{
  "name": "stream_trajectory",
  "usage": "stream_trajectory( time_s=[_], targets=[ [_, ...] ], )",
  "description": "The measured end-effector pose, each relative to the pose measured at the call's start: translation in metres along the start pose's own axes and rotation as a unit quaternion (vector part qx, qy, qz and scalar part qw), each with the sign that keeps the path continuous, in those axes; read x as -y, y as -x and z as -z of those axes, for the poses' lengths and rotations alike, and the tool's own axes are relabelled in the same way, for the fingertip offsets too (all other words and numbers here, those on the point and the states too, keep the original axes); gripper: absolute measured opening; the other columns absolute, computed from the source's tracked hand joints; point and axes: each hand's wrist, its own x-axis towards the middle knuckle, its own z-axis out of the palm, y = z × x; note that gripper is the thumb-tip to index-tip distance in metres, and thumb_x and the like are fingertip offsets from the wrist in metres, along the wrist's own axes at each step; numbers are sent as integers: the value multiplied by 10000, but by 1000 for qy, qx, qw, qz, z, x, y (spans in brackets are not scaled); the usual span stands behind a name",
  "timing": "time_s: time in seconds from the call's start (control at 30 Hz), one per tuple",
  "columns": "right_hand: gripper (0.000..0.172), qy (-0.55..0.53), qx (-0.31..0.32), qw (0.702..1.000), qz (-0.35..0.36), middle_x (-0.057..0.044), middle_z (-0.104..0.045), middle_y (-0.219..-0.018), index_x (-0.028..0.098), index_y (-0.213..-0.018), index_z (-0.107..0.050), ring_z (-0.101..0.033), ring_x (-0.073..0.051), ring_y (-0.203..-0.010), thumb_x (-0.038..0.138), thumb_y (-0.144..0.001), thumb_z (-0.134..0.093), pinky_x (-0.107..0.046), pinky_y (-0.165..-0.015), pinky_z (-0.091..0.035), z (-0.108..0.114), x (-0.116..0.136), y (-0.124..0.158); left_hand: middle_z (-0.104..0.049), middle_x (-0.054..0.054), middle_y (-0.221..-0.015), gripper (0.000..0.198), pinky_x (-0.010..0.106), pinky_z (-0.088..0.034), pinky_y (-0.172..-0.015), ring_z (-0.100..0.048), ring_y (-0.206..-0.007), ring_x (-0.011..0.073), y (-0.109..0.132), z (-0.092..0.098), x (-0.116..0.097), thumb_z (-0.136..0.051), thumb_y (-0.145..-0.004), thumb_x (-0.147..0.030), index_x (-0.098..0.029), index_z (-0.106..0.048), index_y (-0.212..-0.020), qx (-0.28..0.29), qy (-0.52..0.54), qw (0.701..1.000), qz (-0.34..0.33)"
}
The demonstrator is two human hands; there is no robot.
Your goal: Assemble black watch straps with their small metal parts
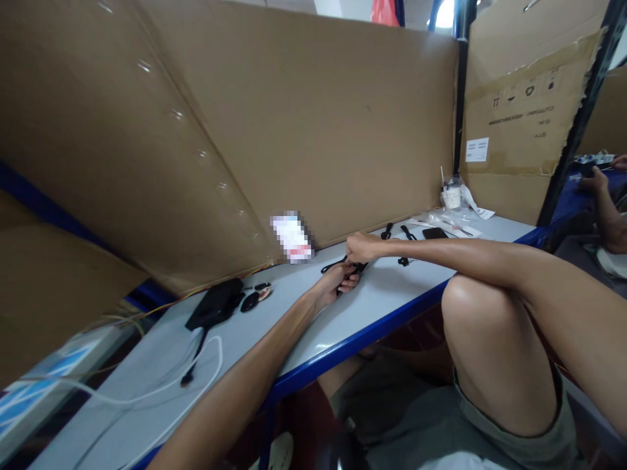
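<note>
My left hand [339,284] is closed, its fingers curled round something dark near the middle of the table. Right above it and close against it, my right hand [363,248] is closed too, with its knuckles up. Between the hands a slim black looped thing [333,266] sticks out to the left; most of it is hidden by my fingers, so its kind cannot be told. Just to the right lie small black pieces [386,231] and another black piece with a handle-like shape [407,232]. A tiny black part [403,262] rests near my right forearm.
A phone [292,238] leans on the cardboard wall [318,130]. A black pouch [215,303], sunglasses [251,301] and a white cable [220,352] lie on the left. At the back right are a cup [451,194] and a dark flat object [435,233]. Another person's arm [607,209] shows far right.
</note>
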Motion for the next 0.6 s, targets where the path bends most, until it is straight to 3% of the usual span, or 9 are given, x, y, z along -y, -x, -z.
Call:
stream_trajectory(
  time_s=[0.1, 0.27, 0.47, 0.6],
  targets=[
    [311, 12, -12, 1000, 3, -188, -785, -1141, 103, -1181, -804, -744, -246, -1020, 247, -970, -626, -241, -758, -496, -1, -4, -2, -368, -99, -645, 288, 141, -23, -377, -288, -377, 37, 1, -2, 0, -615, -861, -89, -233, -390, -968, -5, -7, 1000, -4],
    [337, 55, -33, 998, -2, -247, -755, -1203, 79, -1210, -790, -734, -284, -1091, 231, -951, -636, -269, -777, -504, -4, -10, -8, -384, -90, -646, 244, 140, -44, -386, -297, -381, 33, 5, -5, 0, -577, -884, -78, -226, -399, -963, -16, -27, 999, -12],
    [294, -3, 20, 1000, 20, -157, -798, -1019, 106, -1081, -823, -739, -203, -890, 264, -986, -593, -225, -678, -456, -2, -6, -3, -385, -93, -637, 236, 147, -28, -390, -289, -378, 35, 3, -2, 1, -580, -880, -82, -215, -430, -1005, 3, -28, 999, -15],
    [321, 45, -17, 999, 9, -211, -781, -1130, 95, -1166, -811, -744, -248, -1005, 211, -950, -604, -241, -696, -458, -2, -8, -3, -395, -93, -641, 260, 148, -24, -396, -289, -385, 34, 1, -2, 2, -598, -874, -92, -227, -396, -968, 2, -34, 999, -17]
  ],
)
